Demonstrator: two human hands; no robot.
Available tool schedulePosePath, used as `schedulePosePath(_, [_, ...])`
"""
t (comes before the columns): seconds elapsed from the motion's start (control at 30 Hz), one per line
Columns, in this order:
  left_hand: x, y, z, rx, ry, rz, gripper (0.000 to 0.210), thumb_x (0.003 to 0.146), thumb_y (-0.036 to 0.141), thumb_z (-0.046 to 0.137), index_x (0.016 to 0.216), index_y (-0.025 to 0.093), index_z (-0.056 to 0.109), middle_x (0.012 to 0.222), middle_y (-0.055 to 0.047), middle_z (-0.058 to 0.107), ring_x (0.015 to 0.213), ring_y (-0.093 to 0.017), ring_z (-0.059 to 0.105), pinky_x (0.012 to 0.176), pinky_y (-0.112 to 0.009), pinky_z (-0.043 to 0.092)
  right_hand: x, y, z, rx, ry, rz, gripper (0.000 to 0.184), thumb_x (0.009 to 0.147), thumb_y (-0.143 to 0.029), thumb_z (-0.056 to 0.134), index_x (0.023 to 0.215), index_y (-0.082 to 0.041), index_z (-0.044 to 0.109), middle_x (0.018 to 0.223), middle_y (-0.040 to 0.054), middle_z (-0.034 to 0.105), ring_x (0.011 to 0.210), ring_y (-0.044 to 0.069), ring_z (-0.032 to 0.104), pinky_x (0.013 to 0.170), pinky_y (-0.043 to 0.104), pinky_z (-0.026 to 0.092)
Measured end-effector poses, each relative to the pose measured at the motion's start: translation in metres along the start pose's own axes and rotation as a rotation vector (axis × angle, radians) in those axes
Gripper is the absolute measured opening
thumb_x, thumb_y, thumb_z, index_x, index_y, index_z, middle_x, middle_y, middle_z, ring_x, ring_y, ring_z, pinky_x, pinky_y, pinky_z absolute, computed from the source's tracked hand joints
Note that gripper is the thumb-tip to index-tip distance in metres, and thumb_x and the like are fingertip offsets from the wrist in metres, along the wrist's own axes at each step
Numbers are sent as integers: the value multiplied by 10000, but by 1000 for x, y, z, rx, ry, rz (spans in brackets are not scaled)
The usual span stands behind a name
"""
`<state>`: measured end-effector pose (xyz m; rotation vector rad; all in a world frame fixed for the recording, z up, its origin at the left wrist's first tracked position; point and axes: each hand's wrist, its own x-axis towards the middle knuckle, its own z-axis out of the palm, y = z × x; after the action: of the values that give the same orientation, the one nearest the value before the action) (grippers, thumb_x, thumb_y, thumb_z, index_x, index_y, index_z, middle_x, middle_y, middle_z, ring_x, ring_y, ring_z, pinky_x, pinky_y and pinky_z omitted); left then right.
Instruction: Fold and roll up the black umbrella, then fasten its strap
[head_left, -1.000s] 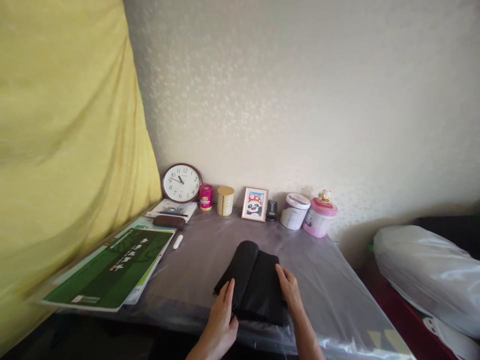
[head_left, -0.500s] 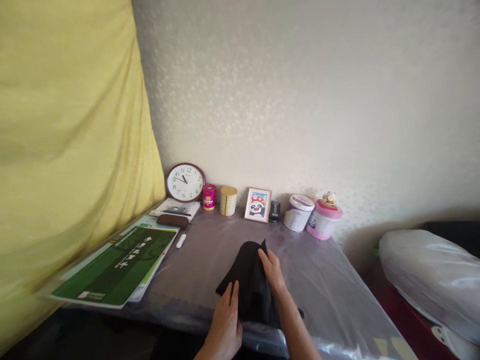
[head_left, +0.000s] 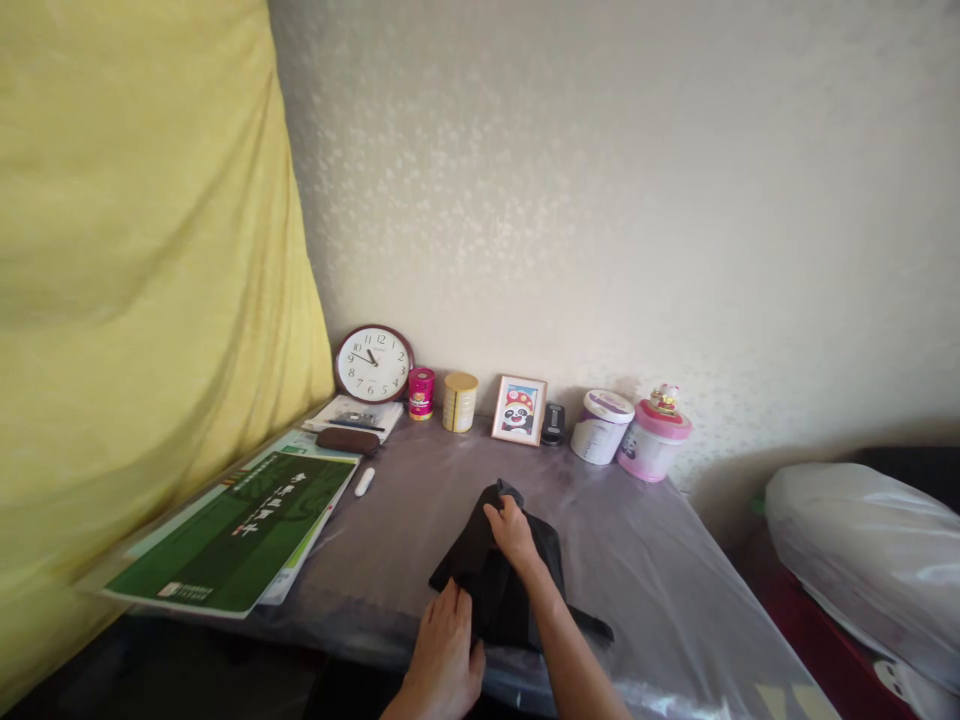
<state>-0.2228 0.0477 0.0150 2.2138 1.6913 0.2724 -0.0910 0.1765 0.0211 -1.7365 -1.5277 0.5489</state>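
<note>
A piece of black cloth [head_left: 480, 540], folded and uneven, lies at the front of the table. From its lower right side a narrow strip sticks out across the plastic cover. My right hand [head_left: 512, 532] reaches over the middle of the cloth and grips its upper part, where a fold bunches up past the fingertips. At the lower left edge my left hand [head_left: 444, 645] has its fingers bent together on the cloth; the fingertips are partly hidden.
Green booklets [head_left: 247, 530], a brown case [head_left: 347, 441] and a small white object [head_left: 364, 482] lie left on the plastic-covered table [head_left: 637, 590]. Along the wall stand a clock [head_left: 374, 363], a pink tin [head_left: 421, 394], a yellow-lidded can [head_left: 460, 403], a panda picture [head_left: 519, 410] and two tubs [head_left: 600, 428].
My right hand has moved left across the cloth, folding its right part over and uncovering more of the strip. My left hand's fingers have bent, having been straighter before.
</note>
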Motion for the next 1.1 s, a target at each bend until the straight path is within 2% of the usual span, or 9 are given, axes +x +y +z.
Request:
schedulePosePath(0.1, [-2,-13,12,-22,56,29,602,738,250,451,1301,54,366,1342,-191,438,1222,-281,436,1022,-408,358,-5,-8,-4,99,-163,34,304,832,-314,451,1078,-149,517,736,63,699,610,176,661,523,252,471])
schedulePosePath(0.23, [-6,-23,24,-7,406,123,470,789,269,427,1229,105,424,1227,-165,538,1135,-270,517,918,-418,457,-12,-19,-11,172,-328,1,235,868,-323,390,942,-170,553,722,36,704,570,127,646,497,202,441])
schedulePosePath(0.3, [-6,-18,20,19,482,184,406,794,244,424,1182,132,467,1215,-147,544,1122,-258,526,911,-409,465,-14,-23,-13,97,-343,-75,240,874,-311,387,848,-180,587,761,27,712,576,105,636,543,197,439])
schedulePosePath(0.37, [-4,-9,11,32,428,273,438,760,218,454,1194,163,474,1274,-125,509,1154,-247,503,953,-402,441,-17,-26,-14,0,-350,-160,258,877,-292,391,806,-191,617,770,13,716,591,102,632,579,201,434])
schedulePosePath(0.43, [0,1,1,47,308,302,580,701,195,483,1276,167,416,1385,-116,402,1252,-263,405,1028,-430,368,-20,-28,-15,-74,-348,-228,258,876,-261,398,825,-206,645,780,4,718,656,116,645,618,209,436])
schedulePosePath(0.6, [9,11,-10,44,20,156,838,589,126,476,1389,144,227,1487,-94,182,1367,-274,164,1100,-469,228,-35,-24,-21,-135,-292,-423,242,873,-246,441,930,-255,675,841,-10,718,819,146,630,747,236,443])
schedulePosePath(0.77, [10,7,-2,35,-39,128,912,557,55,446,1406,160,132,1502,-68,71,1380,-253,89,1111,-442,193,-31,-3,-21,-141,-159,-637,207,867,-259,489,866,-251,695,956,6,705,1031,179,551,929,310,381])
schedulePosePath(0.93, [11,7,4,29,-51,88,1003,491,-9,441,1407,170,73,1502,-65,-13,1383,-242,56,1117,-396,177,4,14,-10,-223,-100,-575,242,883,-216,446,932,-246,681,1065,24,677,1166,207,485,1045,448,241])
schedulePosePath(1.1, [13,6,7,2,-46,76,1004,499,3,448,1407,150,45,1503,-69,-23,1384,-234,65,1118,-374,181,31,13,-10,-290,15,-430,268,877,-197,423,1016,-208,652,1163,73,629,1185,228,477,1011,444,307])
